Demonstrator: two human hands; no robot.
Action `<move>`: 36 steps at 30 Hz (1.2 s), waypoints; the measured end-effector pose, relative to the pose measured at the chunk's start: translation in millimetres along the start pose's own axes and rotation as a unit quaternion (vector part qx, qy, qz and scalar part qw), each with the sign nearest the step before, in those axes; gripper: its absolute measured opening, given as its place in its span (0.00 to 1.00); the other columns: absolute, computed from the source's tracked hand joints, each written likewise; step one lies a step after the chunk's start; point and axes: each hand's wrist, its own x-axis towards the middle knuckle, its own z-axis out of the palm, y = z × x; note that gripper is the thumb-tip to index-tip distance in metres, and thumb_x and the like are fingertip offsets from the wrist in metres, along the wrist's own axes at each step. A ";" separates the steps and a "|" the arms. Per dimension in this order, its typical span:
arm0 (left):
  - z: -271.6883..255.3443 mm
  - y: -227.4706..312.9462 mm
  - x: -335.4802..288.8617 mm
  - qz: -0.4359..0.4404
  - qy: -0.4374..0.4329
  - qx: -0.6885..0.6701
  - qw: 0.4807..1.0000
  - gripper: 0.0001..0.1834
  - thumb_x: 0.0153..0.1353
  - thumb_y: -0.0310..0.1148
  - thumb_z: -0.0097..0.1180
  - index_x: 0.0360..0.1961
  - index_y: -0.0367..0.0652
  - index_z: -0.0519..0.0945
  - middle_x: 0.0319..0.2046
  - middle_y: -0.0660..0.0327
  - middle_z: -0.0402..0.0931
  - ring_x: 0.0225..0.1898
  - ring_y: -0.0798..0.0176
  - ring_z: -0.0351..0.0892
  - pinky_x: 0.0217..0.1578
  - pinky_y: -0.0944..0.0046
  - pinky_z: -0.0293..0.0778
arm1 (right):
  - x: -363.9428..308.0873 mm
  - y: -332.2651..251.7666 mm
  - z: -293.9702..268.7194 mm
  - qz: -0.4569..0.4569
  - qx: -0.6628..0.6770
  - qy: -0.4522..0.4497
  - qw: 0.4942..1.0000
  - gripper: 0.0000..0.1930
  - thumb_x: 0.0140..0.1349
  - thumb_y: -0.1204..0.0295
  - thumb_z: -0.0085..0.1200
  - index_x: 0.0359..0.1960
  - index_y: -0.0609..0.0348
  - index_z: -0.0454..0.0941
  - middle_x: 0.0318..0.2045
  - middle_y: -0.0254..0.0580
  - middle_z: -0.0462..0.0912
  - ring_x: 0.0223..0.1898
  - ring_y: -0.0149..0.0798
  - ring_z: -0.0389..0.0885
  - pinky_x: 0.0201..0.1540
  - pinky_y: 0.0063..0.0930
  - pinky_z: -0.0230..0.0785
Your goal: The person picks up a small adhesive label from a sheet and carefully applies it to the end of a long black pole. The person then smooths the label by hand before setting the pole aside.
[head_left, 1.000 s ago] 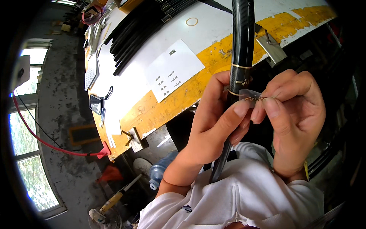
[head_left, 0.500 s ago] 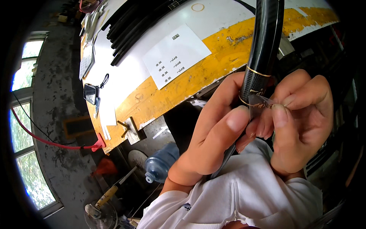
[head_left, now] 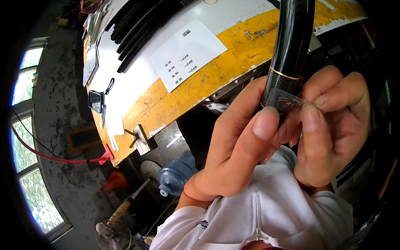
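Observation:
A glossy black carbon-fibre tube (head_left: 291, 41) with thin gold rings rises in front of me, tilted slightly. My left hand (head_left: 237, 143) is closed round its lower part, thumb lying near the lower ring. Between thumb and index finger, my right hand (head_left: 333, 125) pinches the edge of a small clear film decal (head_left: 290, 101) with gold lettering. The decal's other end lies over the woven band of the tube between the rings; whether it sticks there I cannot tell. The tube's lower end is hidden behind my hands.
Several black tubes (head_left: 143, 31) lie on the white and yellow table (head_left: 246, 39), near a white sheet (head_left: 187, 54) with printed decals. A small black device (head_left: 96, 101) and a metal block (head_left: 141, 139) sit towards the left. Below are a blue water bottle (head_left: 177, 173) and a fan (head_left: 112, 233).
The film decal now lies flatter and higher against the tube, its lettering turned more toward me. My right hand has shifted slightly right. The table appears slightly further left and up.

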 end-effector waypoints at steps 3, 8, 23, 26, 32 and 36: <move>0.2 -2.2 0.3 0.002 -0.009 -0.008 1.000 0.29 0.72 0.46 0.44 0.62 0.31 0.65 0.34 0.63 0.72 0.28 0.76 0.65 0.32 0.74 0.64 | 2.1 0.3 -4.2 0.008 0.028 -0.009 1.000 0.07 0.62 0.79 0.48 0.37 0.62 0.62 0.28 0.42 0.69 0.15 0.23 0.68 0.16 0.13 0.62; 8.1 0.5 1.7 0.014 -0.008 -0.006 1.000 0.28 0.72 0.44 0.43 0.62 0.30 0.65 0.39 0.59 0.73 0.37 0.70 0.71 0.41 0.70 0.69 | 1.9 10.2 -12.4 0.005 0.108 -0.017 0.994 0.07 0.62 0.80 0.48 0.37 0.62 0.62 0.28 0.42 0.69 0.16 0.23 0.68 0.16 0.13 0.61; 8.1 -6.1 3.0 0.020 -0.026 -0.016 0.999 0.26 0.73 0.42 0.42 0.60 0.30 0.67 0.39 0.58 0.73 0.39 0.67 0.74 0.43 0.69 0.71 | 9.5 -4.5 -3.8 -0.001 0.108 -0.033 0.994 0.07 0.62 0.81 0.46 0.38 0.63 0.62 0.28 0.43 0.69 0.16 0.24 0.67 0.16 0.14 0.62; 11.4 -8.3 2.0 0.025 -0.010 -0.006 1.000 0.26 0.73 0.43 0.42 0.60 0.30 0.67 0.36 0.59 0.73 0.35 0.70 0.72 0.41 0.70 0.70 | 0.7 4.4 -11.1 0.011 0.108 -0.009 0.994 0.07 0.61 0.81 0.46 0.38 0.63 0.62 0.28 0.43 0.69 0.16 0.25 0.67 0.16 0.15 0.62; 8.7 -1.2 1.3 0.001 -0.008 0.037 0.999 0.27 0.73 0.44 0.42 0.60 0.30 0.68 0.33 0.61 0.72 0.30 0.73 0.69 0.36 0.72 0.68 | 8.2 -1.9 -4.9 0.003 0.118 -0.031 0.993 0.07 0.61 0.81 0.46 0.38 0.63 0.61 0.27 0.43 0.69 0.15 0.25 0.66 0.16 0.16 0.63; 9.6 0.2 -1.1 -0.003 -0.008 0.033 0.999 0.27 0.73 0.44 0.42 0.60 0.30 0.68 0.32 0.61 0.72 0.30 0.73 0.68 0.35 0.72 0.67 | 5.1 9.0 -19.8 -0.007 0.128 -0.069 0.989 0.07 0.60 0.81 0.45 0.37 0.63 0.61 0.26 0.42 0.69 0.15 0.24 0.66 0.16 0.15 0.61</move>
